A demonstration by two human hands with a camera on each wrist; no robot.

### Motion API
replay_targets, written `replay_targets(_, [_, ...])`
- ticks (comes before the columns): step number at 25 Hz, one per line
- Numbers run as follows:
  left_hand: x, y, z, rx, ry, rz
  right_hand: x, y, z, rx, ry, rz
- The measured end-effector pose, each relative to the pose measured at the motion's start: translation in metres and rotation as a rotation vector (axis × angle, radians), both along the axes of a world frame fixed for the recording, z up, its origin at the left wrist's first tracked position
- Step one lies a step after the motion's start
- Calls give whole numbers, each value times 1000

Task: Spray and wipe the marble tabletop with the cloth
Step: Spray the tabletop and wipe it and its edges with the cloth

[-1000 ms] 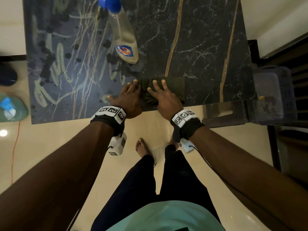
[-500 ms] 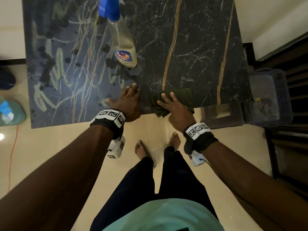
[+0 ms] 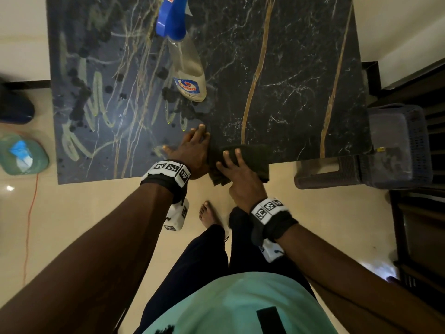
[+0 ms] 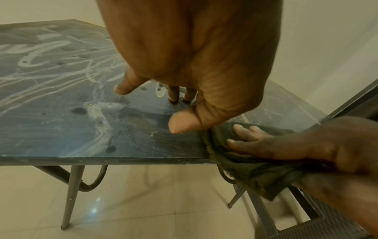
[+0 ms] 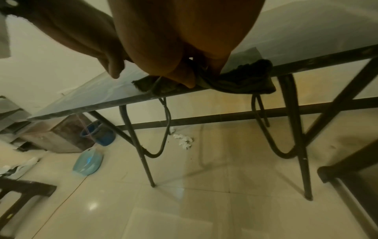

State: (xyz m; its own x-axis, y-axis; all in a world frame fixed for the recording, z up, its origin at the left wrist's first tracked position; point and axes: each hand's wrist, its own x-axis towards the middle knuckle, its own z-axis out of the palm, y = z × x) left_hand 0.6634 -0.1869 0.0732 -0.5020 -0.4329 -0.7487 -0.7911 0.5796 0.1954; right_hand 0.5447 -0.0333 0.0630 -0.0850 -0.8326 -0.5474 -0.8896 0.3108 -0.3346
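The dark marble tabletop [image 3: 289,68] has gold veins; its left half carries pale smears and dark droplets. A clear spray bottle [image 3: 186,68] with a blue trigger stands in the middle. My left hand [image 3: 192,150] rests on the table near the front edge, fingers straight and tips pressing on the marble [image 4: 61,126]. Just to its right, my right hand [image 3: 240,179] grips a dark green cloth [image 3: 252,157] at the front edge. Its fingers [image 4: 241,129] lie on top, the thumb is below. Part of the cloth [image 5: 245,79] hangs over the edge.
A dark plastic stool with a basket [image 3: 397,145] stands close to the table's right end. A teal object [image 3: 21,153] and an orange cord [image 3: 31,213] lie on the tiled floor at left. Metal table legs [image 5: 143,145], a blue bucket [image 5: 98,134] and crumpled paper [image 5: 184,140] are underneath.
My right hand has drawn the cloth back toward me and slightly right, so it now overhangs the front edge. The left hand has stayed in place.
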Motion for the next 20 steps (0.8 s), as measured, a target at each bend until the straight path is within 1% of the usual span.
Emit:
replay_targets(3, [-3,2,3,-3,-34,-2,7,-12,2,-10,-63,119])
replay_targets(7, [-5,1,2,-18,-48,19,-33,-10,5,-22,-120,209])
replay_targets(10, [-9,3,-2,-51,-42,22,-74,-11,10,17,-120,116])
replay_targets(12, [-11,2,-7,-65,-44,24,-91,-15,11,7,-105,46])
replay_targets(16, [-3,-6,-26,-46,-24,-10,-88,-40,13,-15,-95,-51])
replay_targets(17, [-2,-10,-28,-22,-12,44,-85,-51,13,-20,-94,-48])
replay_targets(19, [-8,-15,-4,4,49,161,-82,-76,18,-16,-91,-32])
replay_targets(20, [-11,-23,5,7,109,228,-82,-87,21,-10,-82,-24])
